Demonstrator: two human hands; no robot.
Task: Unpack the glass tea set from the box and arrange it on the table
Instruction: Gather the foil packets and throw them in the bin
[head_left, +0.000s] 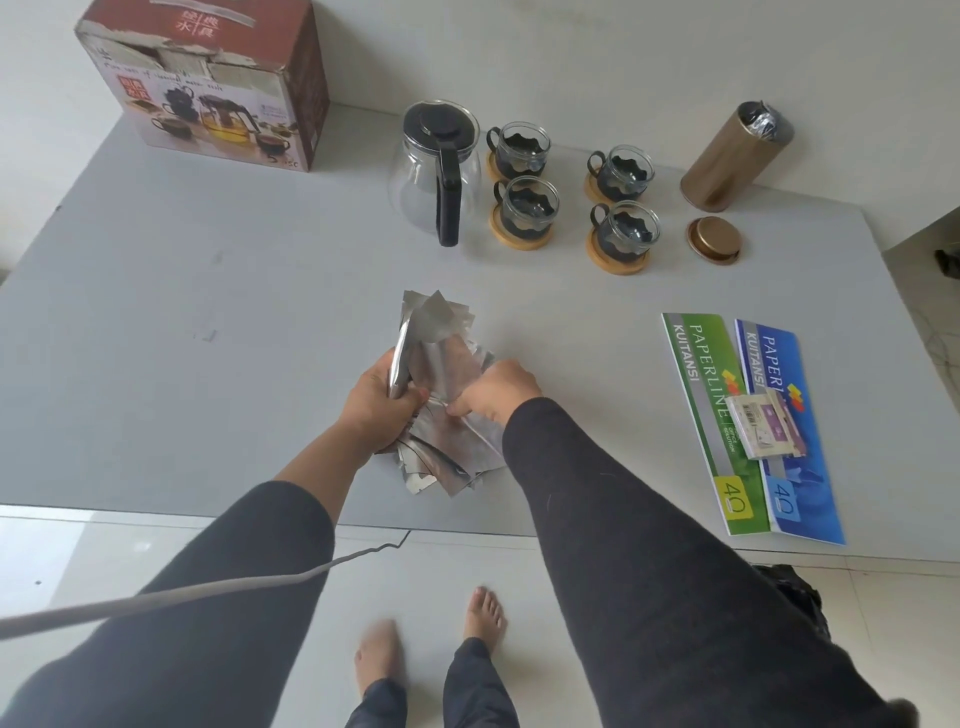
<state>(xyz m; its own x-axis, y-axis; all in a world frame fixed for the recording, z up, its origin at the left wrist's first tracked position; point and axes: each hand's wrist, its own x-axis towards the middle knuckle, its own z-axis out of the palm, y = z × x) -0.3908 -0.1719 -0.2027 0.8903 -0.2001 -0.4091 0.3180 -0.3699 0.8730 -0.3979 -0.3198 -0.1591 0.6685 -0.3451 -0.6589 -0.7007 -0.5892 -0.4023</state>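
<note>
Two hands on silver foil packets (441, 364) at near edge of counter (208, 312). My left hand (379, 400) grips upright bunch, fingers curled round it; my right hand (498, 389) pinches foil beside it. More packets lie beneath. Far side: glass teapot (436, 166), four glass cups (571, 192) on wooden coasters, box (208, 88) at far left corner, well apart from teapot.

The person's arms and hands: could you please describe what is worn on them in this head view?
Both arms wear long, close-fitting sleeves of dark charcoal fabric, plain and without markings. The left sleeve ends partway up the forearm, the right sleeve at the wrist. The left hand and right hand are bare: no gloves, rings or watch visible.
</note>
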